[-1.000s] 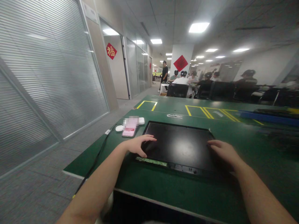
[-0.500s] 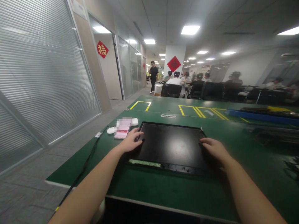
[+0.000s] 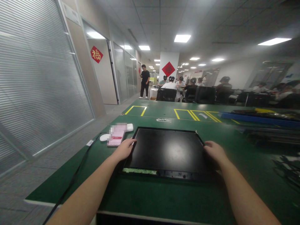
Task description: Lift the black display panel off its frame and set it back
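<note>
A black LCD screen panel [image 3: 161, 150] lies face up before me, with a pale light reflection on its surface. Along its near edge runs a bare green circuit board strip [image 3: 140, 171]. My left hand [image 3: 126, 148] is closed on the panel's left edge, its thumb along the frame. On the opposite side my right hand [image 3: 215, 152] grips the right edge, its fingers partly hidden. Left of the panel, close to my left hand, a phone [image 3: 114, 141] with a pinkish display rests against a white object [image 3: 104, 137].
The green table [image 3: 173, 200] bears yellow tape outlines [image 3: 136, 107] at the far side. A blue tray [image 3: 253, 118] with dark parts stands at the right, near tangled cables [image 3: 288, 170]. A black cable [image 3: 81, 165] crosses the left edge. Several people sit beyond; one person [image 3: 144, 82] stands.
Both hands have gone from fingers laid over the panel's side borders to a grip on its outer edges. The view has shifted slightly. The person in the background has come closer.
</note>
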Tool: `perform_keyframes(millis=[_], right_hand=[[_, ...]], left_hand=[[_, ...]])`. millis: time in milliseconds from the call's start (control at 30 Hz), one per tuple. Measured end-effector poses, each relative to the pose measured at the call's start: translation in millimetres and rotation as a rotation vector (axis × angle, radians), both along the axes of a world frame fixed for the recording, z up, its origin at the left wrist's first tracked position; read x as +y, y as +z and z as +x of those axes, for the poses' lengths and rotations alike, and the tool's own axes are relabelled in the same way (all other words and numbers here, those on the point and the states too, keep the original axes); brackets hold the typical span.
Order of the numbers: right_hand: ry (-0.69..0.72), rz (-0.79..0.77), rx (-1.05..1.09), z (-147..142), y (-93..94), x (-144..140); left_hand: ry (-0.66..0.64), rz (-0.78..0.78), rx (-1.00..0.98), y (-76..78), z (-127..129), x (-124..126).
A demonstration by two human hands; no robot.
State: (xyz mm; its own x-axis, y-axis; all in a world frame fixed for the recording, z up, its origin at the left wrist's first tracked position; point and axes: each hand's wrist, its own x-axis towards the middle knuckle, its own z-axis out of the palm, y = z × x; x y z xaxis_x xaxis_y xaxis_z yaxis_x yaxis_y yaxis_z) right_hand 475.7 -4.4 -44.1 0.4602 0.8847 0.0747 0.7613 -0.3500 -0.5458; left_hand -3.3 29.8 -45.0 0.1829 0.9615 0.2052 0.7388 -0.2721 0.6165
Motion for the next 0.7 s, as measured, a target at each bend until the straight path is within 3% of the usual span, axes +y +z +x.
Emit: perform_keyframes(millis=[267, 467, 567, 700], right_hand=[[0.020, -0.003, 0.000, -4, -7.8, 1], [0.005, -0.018, 0.010, -3, -8.4, 1], [0.021, -0.020, -0.027, -4, -4.9, 0], [0.027, -0.021, -0.071, -6, -0.5, -1]], left_hand=[[0.064, -0.106, -0.327, 13.8, 0, -6], [0.116, -0.342, -0.842, 24.9, 8, -11], [0.191, -0.349, -0.927, 25.1, 9, -9], [0.211, -0.525, -1.034, 23.6, 8, -7]])
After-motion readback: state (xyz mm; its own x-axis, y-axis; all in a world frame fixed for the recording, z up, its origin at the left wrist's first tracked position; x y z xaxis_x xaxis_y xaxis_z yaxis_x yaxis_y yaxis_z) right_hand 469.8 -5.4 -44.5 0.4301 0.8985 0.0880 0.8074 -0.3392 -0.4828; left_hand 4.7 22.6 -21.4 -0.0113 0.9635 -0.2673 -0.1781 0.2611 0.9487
